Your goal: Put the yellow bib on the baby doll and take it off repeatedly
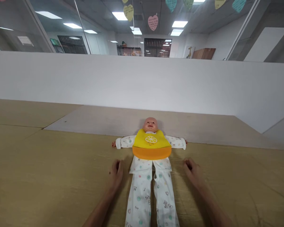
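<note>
no readable text, lines of writing on pink heart-shaped note [152,23] against window glass [99,34], too small to make out, same on yellow heart-shaped note [128,12] to its left, teal heart-shaped note [239,5] upper right, writing also illegible

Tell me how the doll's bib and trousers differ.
The bib is yellow and orange; the trousers are mainly white. The bib bears a large slice-like print, the trousers many small ones. The bib shows whole, while the trousers run off the bottom edge. Both are on the doll.
</note>
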A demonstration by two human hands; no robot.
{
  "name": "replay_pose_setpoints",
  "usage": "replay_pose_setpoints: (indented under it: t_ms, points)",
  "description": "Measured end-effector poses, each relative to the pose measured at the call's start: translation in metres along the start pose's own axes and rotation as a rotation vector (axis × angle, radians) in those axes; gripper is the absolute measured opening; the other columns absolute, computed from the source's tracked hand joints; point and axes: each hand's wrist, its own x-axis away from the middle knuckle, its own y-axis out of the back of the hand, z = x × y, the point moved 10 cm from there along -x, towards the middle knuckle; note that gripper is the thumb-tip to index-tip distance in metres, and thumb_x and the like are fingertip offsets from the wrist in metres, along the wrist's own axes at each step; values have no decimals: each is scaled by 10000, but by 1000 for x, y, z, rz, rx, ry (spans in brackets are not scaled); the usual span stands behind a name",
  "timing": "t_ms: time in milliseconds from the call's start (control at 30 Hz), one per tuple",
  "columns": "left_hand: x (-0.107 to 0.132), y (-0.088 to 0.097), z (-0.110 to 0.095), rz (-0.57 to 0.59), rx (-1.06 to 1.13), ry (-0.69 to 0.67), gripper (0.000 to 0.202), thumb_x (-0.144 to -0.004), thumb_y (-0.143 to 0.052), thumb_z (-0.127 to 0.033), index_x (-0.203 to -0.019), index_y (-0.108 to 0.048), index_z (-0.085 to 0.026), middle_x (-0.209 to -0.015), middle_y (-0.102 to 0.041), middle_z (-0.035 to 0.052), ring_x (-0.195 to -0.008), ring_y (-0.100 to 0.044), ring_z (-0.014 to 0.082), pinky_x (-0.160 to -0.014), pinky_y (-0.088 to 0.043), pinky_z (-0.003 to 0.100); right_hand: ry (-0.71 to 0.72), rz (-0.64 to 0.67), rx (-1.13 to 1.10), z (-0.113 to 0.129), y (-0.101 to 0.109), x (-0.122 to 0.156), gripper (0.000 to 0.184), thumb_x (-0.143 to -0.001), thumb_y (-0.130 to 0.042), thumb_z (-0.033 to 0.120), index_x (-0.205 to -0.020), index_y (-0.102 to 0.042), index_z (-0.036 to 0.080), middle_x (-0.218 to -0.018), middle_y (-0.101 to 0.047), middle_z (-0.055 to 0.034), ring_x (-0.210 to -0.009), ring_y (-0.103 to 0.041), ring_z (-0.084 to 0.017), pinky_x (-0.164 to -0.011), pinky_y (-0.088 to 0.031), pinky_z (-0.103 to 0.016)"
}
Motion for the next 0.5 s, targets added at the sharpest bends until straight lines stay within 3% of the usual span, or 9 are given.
replay_pose_setpoints:
  t_ms: [100,233,400,500]
  points:
    - [-44,5,3,-167,35,43,142,-800,-423,-343,-691,-436,-251,-666,-530,20,-669,-567,236,-650,-477,411,-59,-199,3,-33,17,-34,249,-722,-479,443,-803,-526,213,-754,-649,-96,-702,-606,-278,-704,-470,-448]
    - [-81,14,12,-306,51,28,104,-785,-488,-260,-866,-476,-196,-851,-594,64,-793,-592,230,-737,-468,399,-138,-298,-7,-61,21,-47,318,-699,-477,418,-879,-545,163,-860,-653,-156,-777,-607,-275,-757,-467,-431]
    - [-105,12,26,-363,55,99,261,-813,-470,-241,-1049,-439,-135,-988,-591,114,-834,-613,201,-749,-474,342,-207,-329,-5,-67,24,-52,289,-681,-479,373,-860,-547,157,-845,-642,-146,-743,-594,-249,-717,-457,-393]
    - [-114,9,30,-381,30,129,248,-818,-463,-228,-1046,-446,-131,-1027,-580,130,-872,-609,213,-778,-465,351,-252,-356,4,-65,26,-61,238,-689,-483,353,-827,-537,168,-841,-637,-148,-705,-578,-230,-671,-441,-372]
